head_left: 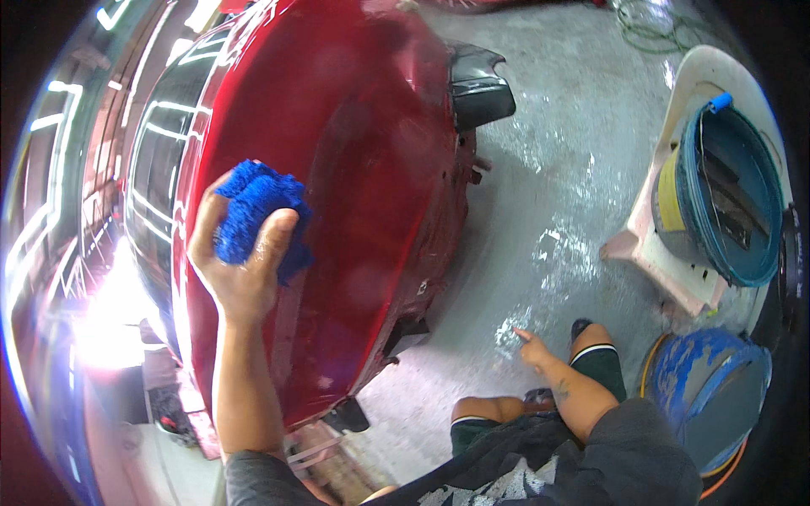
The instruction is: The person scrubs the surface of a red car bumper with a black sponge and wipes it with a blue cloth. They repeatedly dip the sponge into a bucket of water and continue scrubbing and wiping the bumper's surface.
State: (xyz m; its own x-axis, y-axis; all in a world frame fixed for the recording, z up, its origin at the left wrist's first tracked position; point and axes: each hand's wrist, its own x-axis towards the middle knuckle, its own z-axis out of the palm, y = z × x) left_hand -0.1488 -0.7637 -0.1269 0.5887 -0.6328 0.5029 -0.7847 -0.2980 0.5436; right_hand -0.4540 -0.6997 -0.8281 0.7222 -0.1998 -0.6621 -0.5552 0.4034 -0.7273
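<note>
Blue cloth (255, 207) sits bunched in the left hand over the upper-left part of a red car body (363, 211), the largest thing in view, though whether the cloth touches the glossy panel cannot be told. Grey floor (498, 228), marked with bright reflections, spreads to the right of the car. Dark windows (156, 177) curve along the car's left side. At the far right a stained white plastic chair (688, 67) bears a teal bucket (692, 198). Below these, near the right edge, is a blue-and-grey round tub (679, 358) with its coating worn in patches.

Of the 2 hands, the left hand (240, 261) is closed partway round the cloth, 1 thumb on its right and the fingers curled behind its left side. A dark glossy piece (483, 91) juts from the car's upper right end. Inside the bucket lie dark strips (734, 202). The right hand (533, 347) hangs low over the floor, well apart from the car; it is loosely part-open, 1 index finger extended, with nothing visible in its grasp, and the other fingers are hard to make out. Smallest is a blue piece (720, 103) at the bucket's upper rim.
</note>
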